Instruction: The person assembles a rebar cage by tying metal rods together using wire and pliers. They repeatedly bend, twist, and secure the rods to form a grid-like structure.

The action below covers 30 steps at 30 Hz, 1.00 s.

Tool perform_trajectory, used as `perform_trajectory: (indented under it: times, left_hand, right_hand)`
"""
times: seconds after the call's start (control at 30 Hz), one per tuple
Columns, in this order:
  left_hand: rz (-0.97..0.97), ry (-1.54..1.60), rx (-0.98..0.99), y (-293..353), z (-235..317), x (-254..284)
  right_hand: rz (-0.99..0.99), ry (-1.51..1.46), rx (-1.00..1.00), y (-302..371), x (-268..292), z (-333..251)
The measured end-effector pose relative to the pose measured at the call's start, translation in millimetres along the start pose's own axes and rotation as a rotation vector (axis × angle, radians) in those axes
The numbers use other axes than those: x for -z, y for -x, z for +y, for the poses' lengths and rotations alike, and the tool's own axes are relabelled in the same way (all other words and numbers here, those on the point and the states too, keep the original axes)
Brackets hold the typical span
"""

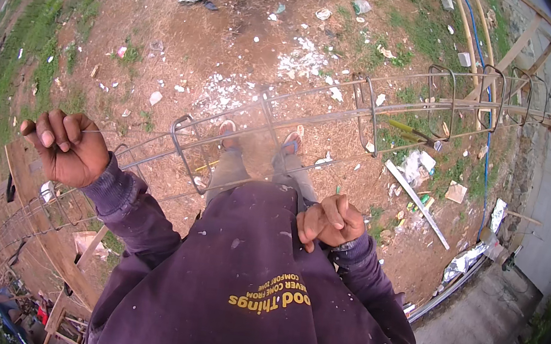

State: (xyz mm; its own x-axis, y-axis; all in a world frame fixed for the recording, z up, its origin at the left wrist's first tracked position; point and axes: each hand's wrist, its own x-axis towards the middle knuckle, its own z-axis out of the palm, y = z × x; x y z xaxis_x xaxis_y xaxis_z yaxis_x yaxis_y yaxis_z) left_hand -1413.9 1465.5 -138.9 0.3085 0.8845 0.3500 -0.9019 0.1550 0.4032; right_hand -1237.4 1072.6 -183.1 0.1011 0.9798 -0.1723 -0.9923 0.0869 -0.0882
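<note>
A long rebar cage of straight bars and bent rectangular stirrups runs across in front of me, from lower left to upper right. My left hand is raised beyond its left part, fingers curled in. A thin wire seems to run from those fingers rightward toward the cage. Close to my body, my right hand is closed with bent fingers; whatever may be inside is hidden. Yellow-handled pliers appear by the lower bars on the right, resting on them or lying below, I cannot tell which.
My sandalled feet stand beneath the cage on littered dirt. Wooden supports bear its far right end; a wooden plank is at left. A blue hose, a pale strip and a concrete slab lie right.
</note>
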Motion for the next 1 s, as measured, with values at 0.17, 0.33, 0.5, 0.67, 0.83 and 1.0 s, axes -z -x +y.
perform_trajectory:
  times: [0.17,0.33,0.5,0.67,0.83,1.0]
  left_hand:
    - [0.009,0.096,-0.11,6,-19,-41]
    - [-0.013,0.236,-0.072,38,-51,-89]
    - [-0.05,0.227,-0.107,63,-56,-118]
    - [-0.084,0.097,-0.131,91,-51,-136]
    - [-0.001,-0.038,0.054,156,-120,-155]
    - [0.073,-0.423,0.263,194,-140,-130]
  right_hand:
    - [0.084,0.653,-0.009,32,-12,-57]
    - [0.296,0.542,0.052,41,7,-86]
    - [0.127,0.299,0.024,53,28,-98]
    - [0.63,1.603,0.581,47,11,-105]
    - [0.048,1.864,0.663,9,-32,-100]
    - [0.031,1.71,0.17,-30,-41,-80]
